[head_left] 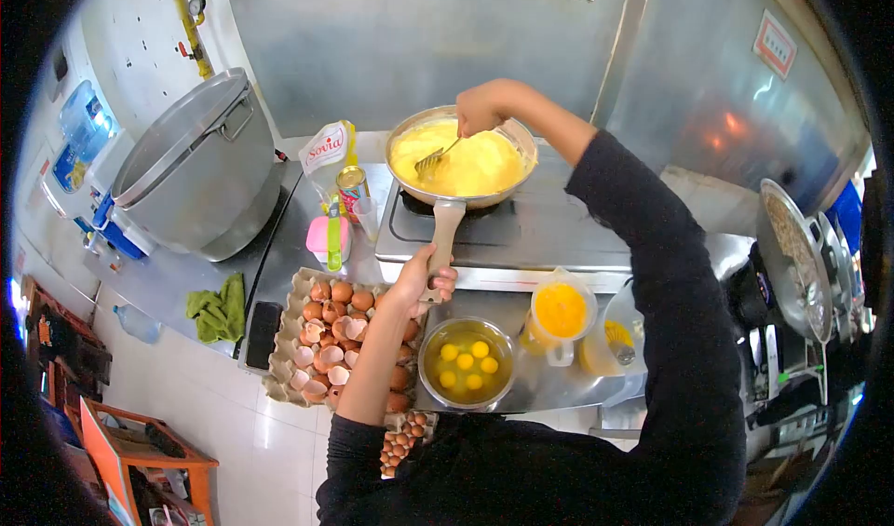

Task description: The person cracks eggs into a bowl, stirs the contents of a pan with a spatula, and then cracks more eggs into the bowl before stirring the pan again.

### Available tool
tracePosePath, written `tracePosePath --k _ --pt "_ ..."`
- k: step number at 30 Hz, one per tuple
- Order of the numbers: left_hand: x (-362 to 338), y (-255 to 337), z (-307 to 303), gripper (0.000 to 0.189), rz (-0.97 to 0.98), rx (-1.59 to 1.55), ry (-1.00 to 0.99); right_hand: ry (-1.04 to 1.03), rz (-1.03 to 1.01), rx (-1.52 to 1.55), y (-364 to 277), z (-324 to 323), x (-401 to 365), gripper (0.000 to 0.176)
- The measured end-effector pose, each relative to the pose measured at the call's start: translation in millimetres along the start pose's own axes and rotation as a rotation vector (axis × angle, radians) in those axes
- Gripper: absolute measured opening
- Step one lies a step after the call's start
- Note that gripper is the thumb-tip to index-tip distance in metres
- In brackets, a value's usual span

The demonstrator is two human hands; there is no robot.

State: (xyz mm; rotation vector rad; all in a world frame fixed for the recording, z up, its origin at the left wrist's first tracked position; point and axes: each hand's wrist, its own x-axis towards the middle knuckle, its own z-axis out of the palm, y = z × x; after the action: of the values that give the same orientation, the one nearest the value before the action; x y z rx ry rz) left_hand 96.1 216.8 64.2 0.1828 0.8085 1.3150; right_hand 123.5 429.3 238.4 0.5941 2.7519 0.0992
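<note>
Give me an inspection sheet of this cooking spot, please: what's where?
Surface: steel counter with a stove.
Job's things: pan of beaten egg on the stove; fork in it.
Clutter: bowl of yolks, egg tray, jug of yellow liquid, green cloth, large lidded pot.
Hands: left hand grips the pan's handle; right hand holds the fork.
Cables: nothing seen.
Surroundings: metal wall, tiled floor.

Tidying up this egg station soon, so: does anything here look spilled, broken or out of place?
Nothing spilled, but cracked empty shells lie among whole brown eggs in the grey cardboard egg tray; a crumpled green cloth sits on the steel counter. The left hand holds the pan's pale handle; the right hand holds a fork.
</note>
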Motion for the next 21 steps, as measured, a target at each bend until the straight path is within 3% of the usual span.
tracePosePath --k 5,8,11,13,15,17,21 --pt "-2 2 -4 0.026 0.009 0.043 -0.028 0.067 0.13 0.024 -3 6 19 0.02" --pt "1 1 -5 0.026 0.0 0.012 -0.057 0.391 0.122 -0.097 -4 41 15 0.017" --pt "5 -4 -6 0.026 0.011 0.001 -0.059 0.324 0.076 -0.08 32 39 10 0.019" --pt "-1 -6 5 0.026 0.021 0.0 0.028 0.182 -0.132 -0.042 62 9 -17 0.021" --pt "-1 -6 5 0.026 0.034 0.009 0.022 0.06 0.057 0.132 65 -22 -66 0.022" --pt "0 -6 4 0.026 0.033 0.012 0.004 -0.025 0.138 0.049 58 -46 -107 0.024" --pt "1 -8 5 0.028 0.029 -0.004 -0.03 -0.149 -0.001 -0.018 46 -46 -140 0.025"
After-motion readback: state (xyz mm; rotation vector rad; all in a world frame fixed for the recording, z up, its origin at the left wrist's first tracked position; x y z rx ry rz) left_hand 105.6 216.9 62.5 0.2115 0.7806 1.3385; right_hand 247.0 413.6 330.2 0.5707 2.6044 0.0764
